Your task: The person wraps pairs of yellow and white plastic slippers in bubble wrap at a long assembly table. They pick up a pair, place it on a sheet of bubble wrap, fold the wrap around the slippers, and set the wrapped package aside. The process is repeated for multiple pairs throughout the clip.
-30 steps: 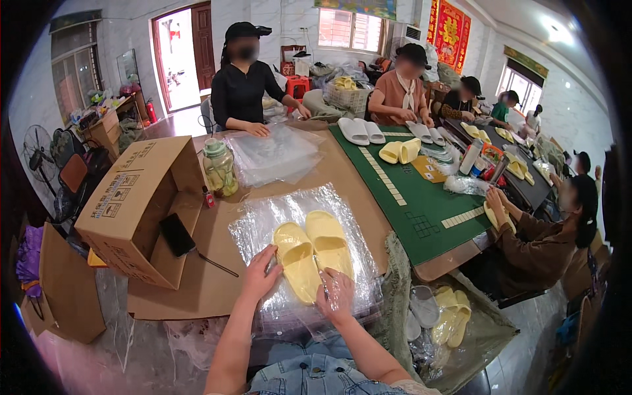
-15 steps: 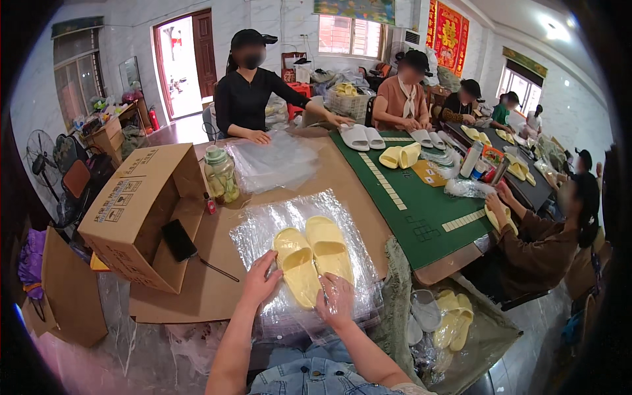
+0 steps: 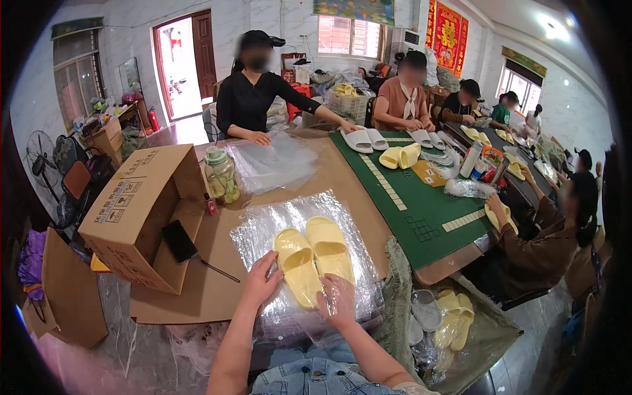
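- Slippers (image 3: 297,271), a pale yellow pair, lie side by side in front of you on a stack of clear film (image 3: 260,230), near your edge of the desk (image 3: 227,253).
- Both long axes run away from you, nearly parallel, the far ends leaning slightly left. The open heel ends appear to face away, the strapped toe ends toward you.
- Clear film seems to cover the pair; its glare hides where the layers begin.
- Your left hand (image 3: 263,278) lies along the left slipper's outer side, thumb apart from the fingers.
- Your right hand (image 3: 337,299) is bent over the right slipper's near end, apparently under film; whether it pinches anything, you cannot tell from this view.
- Likely risks: right fingers catching the film could wrinkle or tear it; uneven pushing could twist the pair out of line; the slick stack could slide toward your lap.
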`<state>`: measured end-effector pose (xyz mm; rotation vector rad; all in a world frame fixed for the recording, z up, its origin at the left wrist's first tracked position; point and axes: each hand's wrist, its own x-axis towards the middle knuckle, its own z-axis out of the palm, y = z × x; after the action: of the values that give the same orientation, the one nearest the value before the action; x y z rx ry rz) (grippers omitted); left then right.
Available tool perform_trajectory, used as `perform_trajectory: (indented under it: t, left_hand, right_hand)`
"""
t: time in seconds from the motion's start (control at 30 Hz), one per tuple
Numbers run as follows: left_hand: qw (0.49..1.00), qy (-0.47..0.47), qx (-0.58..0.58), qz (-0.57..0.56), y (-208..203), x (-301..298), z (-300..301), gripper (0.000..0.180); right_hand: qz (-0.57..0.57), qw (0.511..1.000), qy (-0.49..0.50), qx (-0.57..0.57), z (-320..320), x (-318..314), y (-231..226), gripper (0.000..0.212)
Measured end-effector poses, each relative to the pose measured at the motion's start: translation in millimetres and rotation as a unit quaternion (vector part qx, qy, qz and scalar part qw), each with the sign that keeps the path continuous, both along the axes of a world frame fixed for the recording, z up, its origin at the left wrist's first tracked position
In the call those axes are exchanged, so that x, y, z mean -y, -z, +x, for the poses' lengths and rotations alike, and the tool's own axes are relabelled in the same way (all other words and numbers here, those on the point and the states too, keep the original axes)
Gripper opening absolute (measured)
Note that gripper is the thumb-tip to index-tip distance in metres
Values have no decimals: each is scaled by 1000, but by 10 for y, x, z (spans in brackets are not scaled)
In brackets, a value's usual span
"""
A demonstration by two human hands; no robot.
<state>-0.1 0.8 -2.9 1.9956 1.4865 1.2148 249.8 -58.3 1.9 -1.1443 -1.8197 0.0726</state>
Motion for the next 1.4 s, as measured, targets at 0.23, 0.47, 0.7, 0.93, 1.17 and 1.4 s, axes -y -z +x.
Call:
perform_trajectory:
  t: [0.23,0.47,0.7,0.93,1.17,1.4]
  left_hand:
    - [1000,-12,-22,-17,-3,2,-2,59]
    - [1000,-13,-3,-22,-28,47,6,58]
    - [999,-17,-22,-17,-8,8,-3,58]
    - [1000,-13,-8,-2,27,1,-1,58]
    - [1000,-8,4,-18,-13,21,6,59]
    - [1000,-5,-1,-18,6,4,-8,60]
  right_hand:
    - [-305,908,-288,-21,482,423,-582,33]
    - [-391,850,-330,-127,698,327,-1373,19]
    - [-226,971,23,80,139,-614,-933,48]
    - [-216,955,99,179,-246,-945,-254,56]
    - [-221,959,110,136,-292,-927,-160,39]
    - [-224,967,92,81,-255,-872,-207,39]
